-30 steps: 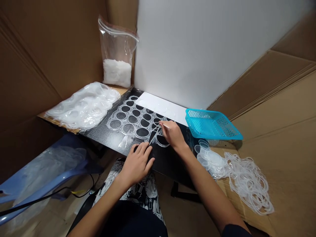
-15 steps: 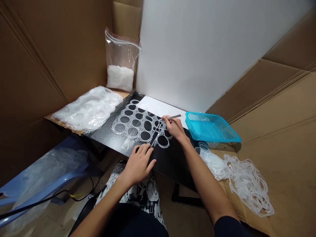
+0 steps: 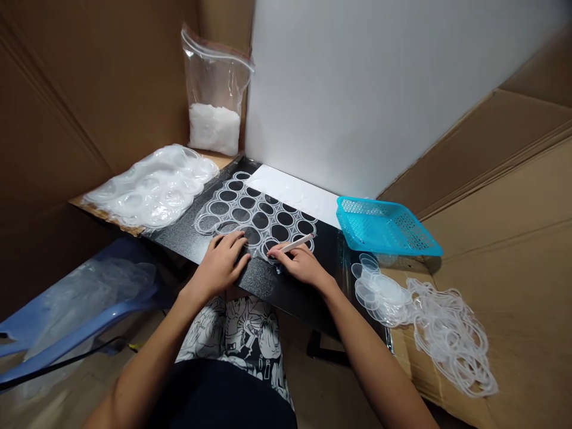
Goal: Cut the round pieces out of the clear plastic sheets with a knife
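Observation:
A clear plastic sheet of joined rings (image 3: 254, 211) lies flat on a black board (image 3: 286, 286) in front of me. My left hand (image 3: 223, 262) presses flat on the sheet's near edge, fingers spread. My right hand (image 3: 301, 265) is closed on a thin white pen-like tool (image 3: 295, 243), its tip at a ring on the sheet's near right edge.
A heap of clear moulded sheets (image 3: 152, 187) lies at the left, with a zip bag of white pieces (image 3: 214, 95) behind it. A blue basket (image 3: 386, 226) sits at the right, with loose discs (image 3: 379, 289) and rings (image 3: 451, 339) on cardboard. A blue chair (image 3: 75, 322) stands low left.
The sheet has been turned and laid flat. My left hand has moved up and left onto it. My right hand with the tool has come nearer to the sheet's front edge.

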`<state>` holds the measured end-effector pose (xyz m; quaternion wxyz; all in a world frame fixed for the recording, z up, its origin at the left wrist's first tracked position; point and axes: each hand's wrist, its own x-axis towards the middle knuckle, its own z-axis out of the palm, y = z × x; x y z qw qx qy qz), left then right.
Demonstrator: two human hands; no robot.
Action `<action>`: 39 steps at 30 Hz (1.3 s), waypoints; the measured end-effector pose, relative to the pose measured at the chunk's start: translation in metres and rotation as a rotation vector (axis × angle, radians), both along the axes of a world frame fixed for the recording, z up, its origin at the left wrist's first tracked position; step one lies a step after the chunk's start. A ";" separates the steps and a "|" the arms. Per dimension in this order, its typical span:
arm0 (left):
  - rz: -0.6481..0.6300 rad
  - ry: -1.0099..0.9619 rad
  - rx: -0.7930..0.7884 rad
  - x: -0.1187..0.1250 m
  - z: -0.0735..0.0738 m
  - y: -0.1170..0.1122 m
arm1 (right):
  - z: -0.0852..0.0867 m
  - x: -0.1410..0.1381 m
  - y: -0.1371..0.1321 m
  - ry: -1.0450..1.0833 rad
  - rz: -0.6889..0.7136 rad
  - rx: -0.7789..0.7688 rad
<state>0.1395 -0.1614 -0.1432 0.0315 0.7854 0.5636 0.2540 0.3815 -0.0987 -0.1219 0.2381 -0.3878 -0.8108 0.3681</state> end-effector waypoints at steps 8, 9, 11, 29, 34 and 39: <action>-0.187 -0.039 -0.001 0.043 0.002 -0.029 | 0.002 0.001 0.001 0.024 0.098 0.094; -0.180 -0.021 0.001 0.047 0.000 -0.030 | 0.002 0.001 0.001 0.016 0.119 0.126; -0.159 0.010 0.000 0.050 -0.001 -0.030 | 0.001 0.003 -0.001 -0.023 0.149 0.228; -0.142 0.062 -0.046 0.052 0.003 -0.037 | 0.042 0.008 0.077 -0.521 -0.312 0.706; -0.183 0.006 -0.073 0.050 0.008 -0.038 | 0.051 -0.006 0.093 -0.282 -0.454 0.644; -0.116 -0.158 0.013 0.025 0.004 -0.033 | 0.023 -0.037 0.050 0.027 -0.085 0.163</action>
